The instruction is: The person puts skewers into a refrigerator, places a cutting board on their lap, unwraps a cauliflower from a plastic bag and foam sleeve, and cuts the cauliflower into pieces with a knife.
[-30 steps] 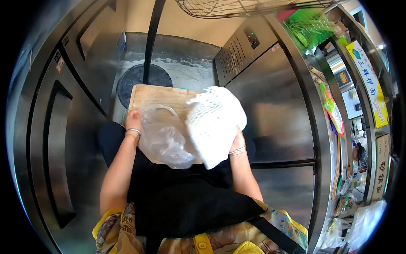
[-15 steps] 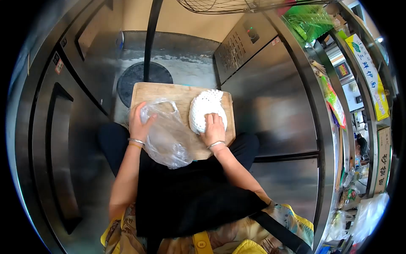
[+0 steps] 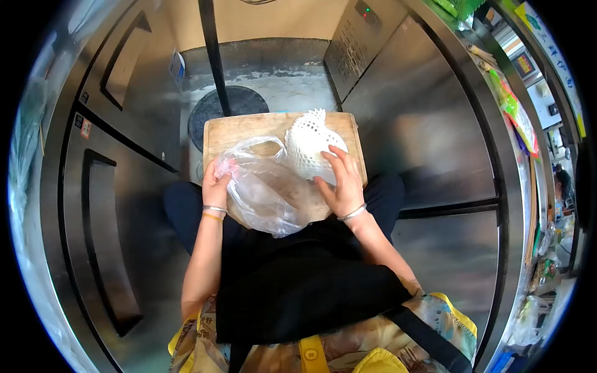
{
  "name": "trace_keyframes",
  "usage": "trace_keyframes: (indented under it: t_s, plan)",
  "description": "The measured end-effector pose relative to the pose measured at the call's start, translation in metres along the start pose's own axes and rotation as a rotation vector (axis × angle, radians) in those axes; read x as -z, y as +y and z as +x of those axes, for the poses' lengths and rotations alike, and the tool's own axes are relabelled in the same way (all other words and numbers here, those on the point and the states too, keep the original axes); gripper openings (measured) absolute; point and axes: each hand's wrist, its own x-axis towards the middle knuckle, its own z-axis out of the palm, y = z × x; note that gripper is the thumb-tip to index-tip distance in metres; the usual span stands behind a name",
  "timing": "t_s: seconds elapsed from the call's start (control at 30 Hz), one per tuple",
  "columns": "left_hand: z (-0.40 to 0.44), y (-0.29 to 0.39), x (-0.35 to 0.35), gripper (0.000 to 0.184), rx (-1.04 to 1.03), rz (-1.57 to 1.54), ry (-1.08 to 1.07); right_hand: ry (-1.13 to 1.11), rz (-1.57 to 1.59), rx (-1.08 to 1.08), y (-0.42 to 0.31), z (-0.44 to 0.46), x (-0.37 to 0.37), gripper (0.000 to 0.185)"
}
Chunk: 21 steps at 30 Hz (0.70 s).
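Note:
A wooden cutting board (image 3: 242,128) lies across my lap. My left hand (image 3: 216,185) is closed on the edge of a clear plastic bag (image 3: 273,194), which spreads over the board's left and middle part and hangs past its near edge. To the right of the bag is a white foam fruit net (image 3: 311,142), its ragged end pointing away from me. I cannot tell whether anything is inside the net. My right hand (image 3: 344,180) is at the net's near right side, fingers apart and holding nothing; whether the fingertips touch the net is unclear.
Steel cabinets stand close by on the left (image 3: 93,211) and right (image 3: 416,118). A round black lid (image 3: 249,102) is on the floor beyond the board, with a black pole (image 3: 212,56) beside it. Shelves with packets (image 3: 513,109) run along the far right.
My right hand has lifted off the foam net and its fingers have spread. The net looks flatter and wider. My left hand still has the bag, now opened out more. The view has shifted.

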Motion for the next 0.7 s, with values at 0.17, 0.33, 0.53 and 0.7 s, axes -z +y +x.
trace_keyframes:
  t_s: [0.17,0.33,0.53,0.7]
  plan:
    - [-0.027,0.037,-0.011,0.040,0.100,-0.423,-0.005,-0.113,0.264,0.106,-0.018,-0.018,-0.030,0.058]
    - [-0.037,0.059,-0.006,0.038,0.077,-0.685,-0.104,-0.005,0.268,0.000,-0.021,-0.016,-0.060,0.059]
    - [-0.046,0.081,-0.032,0.051,0.075,-0.341,-0.004,-0.359,1.189,-0.457,0.003,-0.002,-0.089,0.011]
    - [-0.076,0.060,-0.046,0.059,0.344,-0.346,-0.198,-0.272,1.411,-0.427,0.001,0.002,-0.081,0.005]
